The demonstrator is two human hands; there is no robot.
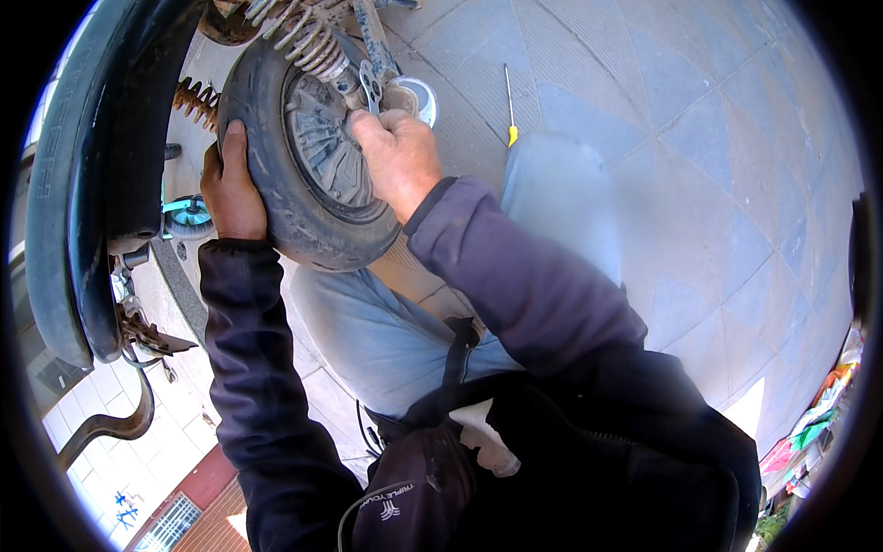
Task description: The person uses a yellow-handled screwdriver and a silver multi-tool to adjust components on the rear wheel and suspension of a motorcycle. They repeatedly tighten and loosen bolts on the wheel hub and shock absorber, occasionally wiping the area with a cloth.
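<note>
A scooter-type wheel with a black tyre [322,244] and a dusty finned hub [322,138] stands in front of me. My left hand [237,189] grips the tyre's left side, its other fingers partly hidden behind the rubber. My right hand [400,156] is closed at the hub's right side on a flat silver wrench [370,85], whose upper end shows beside the axle. Just above the hub, a coil-spring shock absorber [313,51] runs up from the axle. A pale ring-shaped thing [428,99] lies close behind my right hand.
A screwdriver [511,115] with a yellow handle lies on the paved floor [662,175] to the right. The dark vehicle body [129,129] overhangs on the left, near a rusty spring [195,99]. Behind stands a small turquoise wheel [189,216]. Colourful litter [823,405] lies far right.
</note>
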